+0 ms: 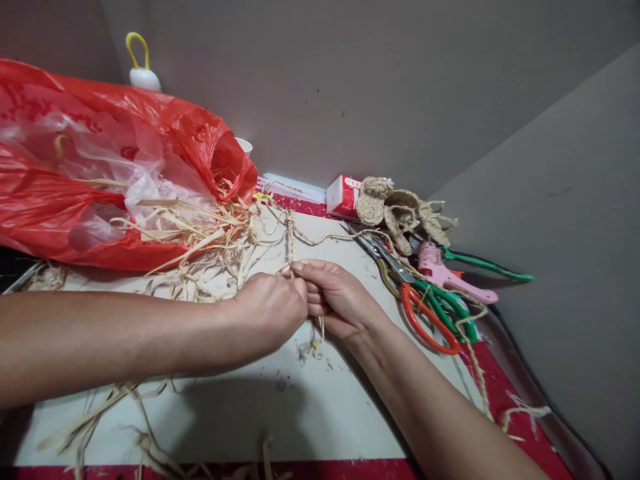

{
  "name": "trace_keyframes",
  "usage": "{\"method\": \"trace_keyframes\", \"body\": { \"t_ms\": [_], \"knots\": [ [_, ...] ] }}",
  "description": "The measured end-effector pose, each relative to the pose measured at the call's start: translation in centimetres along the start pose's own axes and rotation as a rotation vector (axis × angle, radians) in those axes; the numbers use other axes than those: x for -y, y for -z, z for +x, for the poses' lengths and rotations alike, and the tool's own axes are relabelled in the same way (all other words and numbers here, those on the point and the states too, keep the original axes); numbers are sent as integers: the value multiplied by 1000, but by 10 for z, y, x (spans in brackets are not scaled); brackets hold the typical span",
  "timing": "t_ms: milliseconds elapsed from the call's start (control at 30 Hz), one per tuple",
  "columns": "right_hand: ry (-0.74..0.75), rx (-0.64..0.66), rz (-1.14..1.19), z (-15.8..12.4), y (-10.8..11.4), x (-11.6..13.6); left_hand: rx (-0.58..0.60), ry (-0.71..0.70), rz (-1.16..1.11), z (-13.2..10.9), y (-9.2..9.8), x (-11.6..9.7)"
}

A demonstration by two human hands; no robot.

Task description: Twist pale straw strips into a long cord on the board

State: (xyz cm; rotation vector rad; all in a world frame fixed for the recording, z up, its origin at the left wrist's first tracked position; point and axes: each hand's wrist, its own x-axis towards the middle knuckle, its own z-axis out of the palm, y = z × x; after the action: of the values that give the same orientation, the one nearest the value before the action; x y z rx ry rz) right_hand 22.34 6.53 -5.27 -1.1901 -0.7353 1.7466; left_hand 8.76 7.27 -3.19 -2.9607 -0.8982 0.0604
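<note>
A thin braid of pale straw runs from the far side of the white board down to my hands. My left hand is closed in a fist around its near end. Thumb and fingertips of my right hand pinch the same braid, touching the left knuckles. Loose strand ends hang out below the two hands. The exact grip inside the fingers is hidden. Left of the braid lies a tangle of dry straw strips.
A red plastic bag fills the back left. On the right lie orange-handled scissors, green-handled tools, a pink glue gun and coiled braided pieces. A red-and-white box stands near the wall. Straw scraps lie front left.
</note>
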Motion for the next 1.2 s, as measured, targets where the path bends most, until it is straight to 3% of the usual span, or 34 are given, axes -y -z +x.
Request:
{"method": "trace_keyframes", "body": {
  "t_ms": [200,333,433,500,567,667,767,933,1067,1200],
  "knots": [
    [42,-13,9,-2,1,3,-47,-23,-95,2,-1,4],
    [78,-21,-11,-1,4,2,-71,28,-281,1,20,16],
    [111,-21,-36,0,7,3,-256,135,-483,5,38,34],
    [118,-25,-50,0,8,4,-362,223,-704,12,39,45],
    [129,-35,-69,0,7,6,-259,284,-999,19,31,53],
    [155,-41,-157,-1,4,9,146,289,-1548,29,10,55],
    [180,-35,-274,0,4,11,309,303,-1866,33,-5,52],
    [190,37,-333,5,13,12,386,262,-1810,32,-7,52],
    [156,43,-366,5,19,13,352,247,-1815,31,-5,56],
    [132,29,-413,4,20,13,258,255,-1579,31,-7,57]
  ]
}}
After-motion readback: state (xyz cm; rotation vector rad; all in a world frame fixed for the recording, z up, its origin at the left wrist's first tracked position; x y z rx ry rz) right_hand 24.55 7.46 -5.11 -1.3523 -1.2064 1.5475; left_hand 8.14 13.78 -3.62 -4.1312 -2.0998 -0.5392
